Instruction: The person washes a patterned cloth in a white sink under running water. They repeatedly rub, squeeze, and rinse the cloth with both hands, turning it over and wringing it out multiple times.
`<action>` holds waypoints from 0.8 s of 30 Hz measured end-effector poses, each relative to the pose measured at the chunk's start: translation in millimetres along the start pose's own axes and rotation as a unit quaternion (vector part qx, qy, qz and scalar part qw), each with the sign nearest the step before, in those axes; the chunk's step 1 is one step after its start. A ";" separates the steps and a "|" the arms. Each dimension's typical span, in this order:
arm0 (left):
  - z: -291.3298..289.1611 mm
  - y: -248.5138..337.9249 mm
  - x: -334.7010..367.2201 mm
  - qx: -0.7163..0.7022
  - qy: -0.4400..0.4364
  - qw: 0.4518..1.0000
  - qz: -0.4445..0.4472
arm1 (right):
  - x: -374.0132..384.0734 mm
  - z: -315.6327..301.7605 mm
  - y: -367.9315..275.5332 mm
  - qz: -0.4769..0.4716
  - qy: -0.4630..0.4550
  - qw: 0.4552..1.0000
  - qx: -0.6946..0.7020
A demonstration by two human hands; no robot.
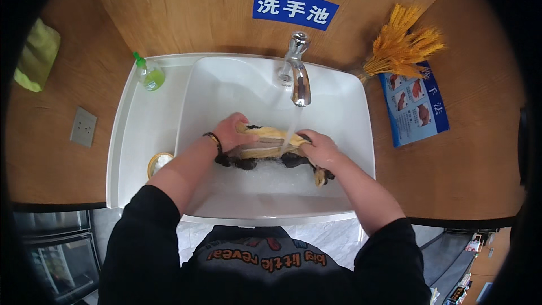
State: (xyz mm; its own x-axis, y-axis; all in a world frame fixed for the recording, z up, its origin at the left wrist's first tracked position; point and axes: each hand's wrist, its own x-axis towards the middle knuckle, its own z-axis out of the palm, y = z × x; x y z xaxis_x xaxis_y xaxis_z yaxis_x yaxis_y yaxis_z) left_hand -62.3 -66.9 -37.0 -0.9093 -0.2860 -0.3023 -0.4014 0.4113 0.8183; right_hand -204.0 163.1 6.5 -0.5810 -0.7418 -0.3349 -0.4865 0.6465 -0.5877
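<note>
A wet cloth (265,144), striped yellow, grey and black, is stretched sideways low in the white washbasin (226,206). My left hand (230,131) is closed round its left end, a dark bracelet on that wrist. At the other end my right hand (320,150) grips it, with a bunched yellow and black corner hanging below the fingers. Water runs from the chrome faucet (301,88) onto the cloth between my hands. Dark folds droop along its lower edge into shallow, sudsy water. Whether it is a garment or a towel, I cannot tell.
On the counter's left stands a green pump bottle (151,76); a small round bowl with something white (163,161) sits near my left forearm. Dried yellow wheat stalks (403,45) and a blue handwashing poster (415,104) are at the right. A green-yellow towel (39,56) hangs far left.
</note>
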 end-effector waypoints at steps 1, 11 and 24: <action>-6.7 2.4 -4.7 -0.029 0.025 0.999 -0.012 | -10.3 -13.3 -5.7 0.006 -0.020 1.000 0.009; -1.5 22.6 -74.3 0.267 -0.093 0.932 0.227 | -70.8 -47.9 -3.6 -0.041 -0.128 0.942 -0.307; 57.9 18.8 -50.4 0.393 -0.115 0.879 0.245 | -15.1 50.6 -19.9 -0.273 -0.111 0.889 -0.351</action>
State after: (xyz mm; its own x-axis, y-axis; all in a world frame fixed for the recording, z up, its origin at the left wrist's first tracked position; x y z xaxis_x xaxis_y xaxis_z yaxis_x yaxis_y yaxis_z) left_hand -30.4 5.4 -34.6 -0.9562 0.2370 -0.1719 0.1748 0.9331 0.3143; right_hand -152.6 152.4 -14.0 -0.0279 -0.9454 -0.3247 -0.9889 0.0735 -0.1291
